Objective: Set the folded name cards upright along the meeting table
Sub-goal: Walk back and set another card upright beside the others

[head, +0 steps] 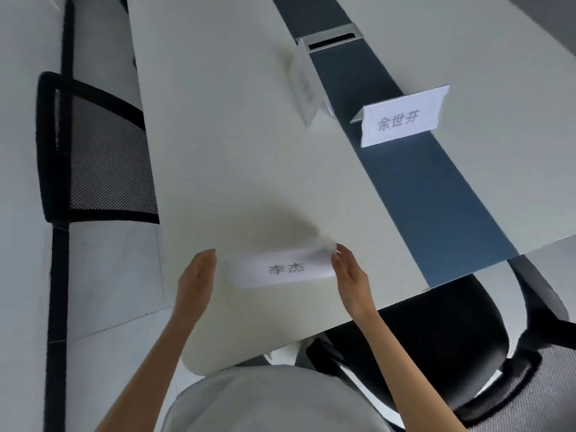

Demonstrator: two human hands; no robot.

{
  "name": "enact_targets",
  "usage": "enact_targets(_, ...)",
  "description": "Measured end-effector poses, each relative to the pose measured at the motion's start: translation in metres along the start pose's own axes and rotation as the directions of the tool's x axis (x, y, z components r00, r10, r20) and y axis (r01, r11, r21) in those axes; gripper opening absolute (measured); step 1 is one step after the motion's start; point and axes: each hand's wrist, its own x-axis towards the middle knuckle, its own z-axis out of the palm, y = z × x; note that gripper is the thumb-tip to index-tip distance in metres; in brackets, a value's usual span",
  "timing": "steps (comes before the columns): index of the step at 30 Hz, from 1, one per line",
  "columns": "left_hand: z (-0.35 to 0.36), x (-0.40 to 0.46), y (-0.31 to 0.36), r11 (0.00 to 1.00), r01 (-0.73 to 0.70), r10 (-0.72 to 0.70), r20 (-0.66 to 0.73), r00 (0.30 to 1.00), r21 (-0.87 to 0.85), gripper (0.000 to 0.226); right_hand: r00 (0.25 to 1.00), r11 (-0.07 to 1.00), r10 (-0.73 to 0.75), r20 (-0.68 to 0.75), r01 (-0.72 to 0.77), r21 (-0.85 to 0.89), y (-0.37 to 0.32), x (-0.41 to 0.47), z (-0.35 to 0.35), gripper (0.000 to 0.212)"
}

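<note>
A white folded name card [282,269] with grey printed characters sits between my hands, near the table's near end, blurred at its top right corner. My left hand [198,275] is at its left end and my right hand [349,272] at its right end, fingers extended along the card's edges. Whether the card rests on the table [224,126] or is lifted, I cannot tell. A second name card [402,115] stands upright on the dark blue centre strip [436,194]. A third card [304,85] stands upright further back, seen from the side.
A metal cable box [332,40] sits in the centre strip at the back. A black mesh chair [99,151] stands at the table's left side, and a black chair [436,338] at the near right end. Light floor lies to the left.
</note>
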Motion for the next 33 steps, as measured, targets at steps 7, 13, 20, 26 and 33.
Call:
enact_targets(7, -0.002, 0.022, -0.009, 0.992, -0.106, 0.119, 0.246, 0.962, -0.067, 0.029, 0.932, 0.998, 0.038, -0.359, -0.018, 0.059, 0.001, 0.002, 0.038, 0.040)
enact_targets(13, -0.012, 0.042, -0.013, 0.982, -0.114, 0.152, 0.281, 0.947, -0.149, 0.024, 0.861, 0.998, 0.046, -0.507, -0.025, 0.049, 0.006, -0.016, 0.063, 0.040)
enact_targets(20, -0.016, 0.019, -0.007, 0.952, -0.305, 0.300, 0.254, 0.920, -0.022, 0.030, 0.721, 0.991, 0.126, -0.681, -0.067, 0.113, 0.031, -0.087, 0.091, 0.035)
enact_targets(26, -0.004, -0.048, 0.018, 0.799, -0.598, 0.536, 0.532, 0.656, -0.068, 0.011, 0.477, 0.948, 0.257, -0.840, 0.045, 0.315, 0.065, -0.191, 0.082, 0.026)
enact_targets(33, 0.048, -0.164, 0.018, 0.615, -0.757, 0.508, 0.845, 0.167, -0.220, 0.019, 0.018, 0.890, 0.391, -0.920, 0.250, 0.383, 0.116, -0.339, 0.095, 0.019)
